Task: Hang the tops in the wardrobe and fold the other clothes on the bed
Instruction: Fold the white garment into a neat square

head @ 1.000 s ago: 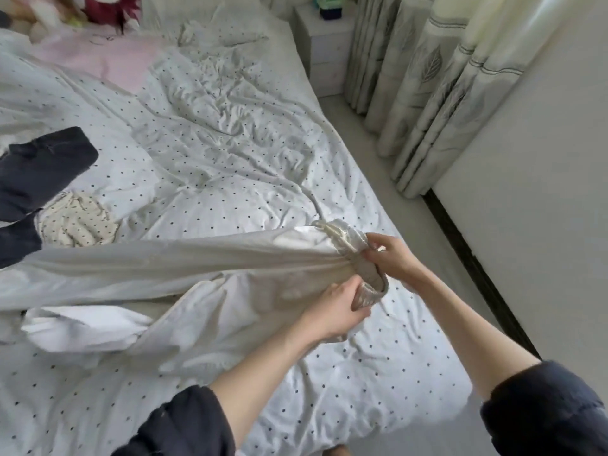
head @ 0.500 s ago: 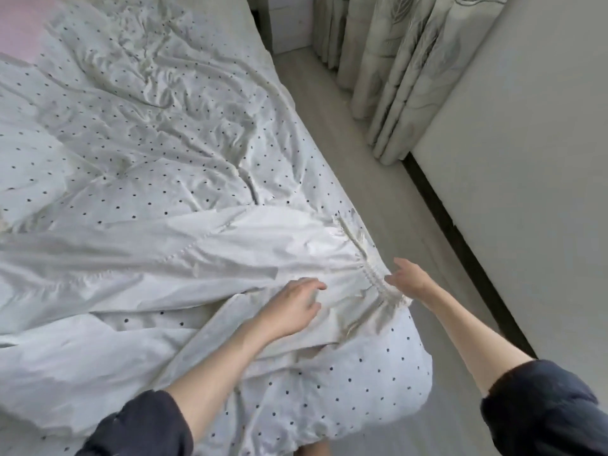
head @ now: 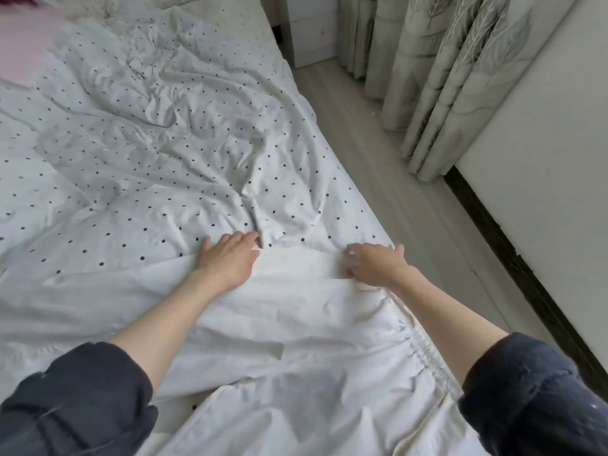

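1. The left hand (head: 230,258), at mid-frame, lies palm down with fingers straight and flat on the far edge of the white garment (head: 296,340), pressing it onto the bed (head: 148,159).
2. The right hand (head: 375,263), right of centre, rests on the same far edge; it is blurred, so I cannot tell whether its fingers press flat or pinch the cloth.
3. The white garment is spread across the lower half of the frame, its gathered elastic waistband (head: 424,350) along the bed's right edge.
4. Dark sleeves (head: 82,399) cover both forearms at the bottom corners.
5. Leaf-patterned curtains (head: 444,77) hang at upper right, above the pale floor (head: 394,192).
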Tool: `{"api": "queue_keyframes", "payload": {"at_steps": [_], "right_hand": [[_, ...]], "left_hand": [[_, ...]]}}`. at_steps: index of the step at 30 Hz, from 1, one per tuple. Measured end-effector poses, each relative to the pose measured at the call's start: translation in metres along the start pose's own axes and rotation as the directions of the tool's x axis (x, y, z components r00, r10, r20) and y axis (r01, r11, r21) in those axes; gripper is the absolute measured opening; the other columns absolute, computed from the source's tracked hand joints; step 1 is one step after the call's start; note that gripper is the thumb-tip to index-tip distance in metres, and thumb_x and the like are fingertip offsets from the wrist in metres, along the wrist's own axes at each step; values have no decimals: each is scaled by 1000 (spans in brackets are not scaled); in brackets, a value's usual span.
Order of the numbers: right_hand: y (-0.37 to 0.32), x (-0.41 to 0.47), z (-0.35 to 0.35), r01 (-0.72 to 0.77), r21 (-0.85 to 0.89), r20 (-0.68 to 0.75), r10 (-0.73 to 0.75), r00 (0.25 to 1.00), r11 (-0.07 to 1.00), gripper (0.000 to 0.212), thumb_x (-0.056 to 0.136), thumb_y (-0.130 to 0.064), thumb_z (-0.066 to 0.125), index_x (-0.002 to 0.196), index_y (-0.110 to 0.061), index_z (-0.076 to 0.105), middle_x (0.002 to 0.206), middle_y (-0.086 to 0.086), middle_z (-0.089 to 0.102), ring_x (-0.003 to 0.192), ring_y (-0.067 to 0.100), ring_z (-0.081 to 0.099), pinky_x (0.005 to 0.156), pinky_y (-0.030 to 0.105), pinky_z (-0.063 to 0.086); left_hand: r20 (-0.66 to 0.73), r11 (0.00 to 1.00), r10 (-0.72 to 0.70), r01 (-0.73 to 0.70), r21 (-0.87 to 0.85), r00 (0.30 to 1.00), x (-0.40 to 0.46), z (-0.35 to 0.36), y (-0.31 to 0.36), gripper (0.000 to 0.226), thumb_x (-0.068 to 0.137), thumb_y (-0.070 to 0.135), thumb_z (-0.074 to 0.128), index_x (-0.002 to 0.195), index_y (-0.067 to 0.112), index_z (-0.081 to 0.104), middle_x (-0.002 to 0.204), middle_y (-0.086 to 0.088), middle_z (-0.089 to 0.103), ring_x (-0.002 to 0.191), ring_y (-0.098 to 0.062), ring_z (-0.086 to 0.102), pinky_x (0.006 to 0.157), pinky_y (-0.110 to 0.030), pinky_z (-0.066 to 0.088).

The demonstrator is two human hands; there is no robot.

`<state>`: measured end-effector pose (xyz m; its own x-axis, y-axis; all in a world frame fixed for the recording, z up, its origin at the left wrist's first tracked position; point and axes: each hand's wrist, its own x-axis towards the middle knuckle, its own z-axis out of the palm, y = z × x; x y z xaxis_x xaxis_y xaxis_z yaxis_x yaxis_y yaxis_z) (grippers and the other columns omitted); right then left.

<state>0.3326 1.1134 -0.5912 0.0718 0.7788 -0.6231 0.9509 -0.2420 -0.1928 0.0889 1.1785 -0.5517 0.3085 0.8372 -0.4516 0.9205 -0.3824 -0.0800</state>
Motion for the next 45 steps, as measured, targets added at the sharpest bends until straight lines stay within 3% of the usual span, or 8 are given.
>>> {"api": "queue_keyframes", "payload": {"at_steps": [4,6,9,13,25,32,38,45], "right_hand": [[2,4,-12,-13,-30,-2,13,1000,999,11,84,-15,45,73,-18,47,80,1,53,86,26,52,96,45,26],[9,0,-14,7,16,-348,-1,938,1000,16,87,-19,48,71,-17,46,82,1,52,90,26,52,79,37,24],[16,-9,-17,-34,131,-643,111,758,991,14,91,-20,50,96,-12,59,98,6,57,101,29,49,86,40,22],[-1,-7,-16,-110,153,-473,171,864,982,48,95,-25,45,140,-17,32,140,5,37,135,24,26,108,61,8],[-108,-144,99,255,141,-302,-203,931,957,59,97,-27,40,150,-19,16,158,10,7,146,27,5,114,54,10],[-194,-211,124,419,-127,-366,-435,823,899,64,64,-35,83,122,-19,63,132,11,57,123,31,52,94,56,44],[-294,-225,152,434,-333,-388,-541,746,837,47,52,-41,85,94,-23,72,99,-2,69,105,18,65,94,59,42],[-363,-257,200,347,-424,-370,-510,777,837,40,45,-25,82,84,-23,73,79,-5,65,78,15,66,93,61,43]], "left_hand": [[208,996,24,-5,-89,978,11,-26,-4,18,92,36,53,104,24,54,122,-5,57,116,-24,49,86,-34,36],[-61,984,53,-63,-169,997,9,-39,-4,17,92,29,55,103,16,59,114,-8,61,107,-29,55,80,-35,35],[-575,979,84,-176,-105,814,8,-50,5,12,88,15,61,99,10,63,98,-10,61,95,-32,57,80,-39,31],[-504,988,29,-100,-115,863,16,-41,13,40,86,6,56,124,17,55,121,-7,52,112,-28,46,89,-36,26],[-232,970,-78,20,-241,969,-167,74,-76,45,89,22,33,113,2,65,126,-19,58,117,-34,57,101,-52,36],[-337,990,65,-102,-95,939,-284,107,-160,55,101,32,20,104,8,69,115,-11,64,107,-27,62,103,-44,31],[-525,974,219,-217,66,822,-312,108,-239,42,93,33,41,107,4,68,123,-17,60,120,-34,53,107,-52,29],[-598,970,188,-244,-13,779,-349,115,-339,66,71,-23,43,129,5,52,145,-19,39,137,-34,30,106,-52,34]]}}
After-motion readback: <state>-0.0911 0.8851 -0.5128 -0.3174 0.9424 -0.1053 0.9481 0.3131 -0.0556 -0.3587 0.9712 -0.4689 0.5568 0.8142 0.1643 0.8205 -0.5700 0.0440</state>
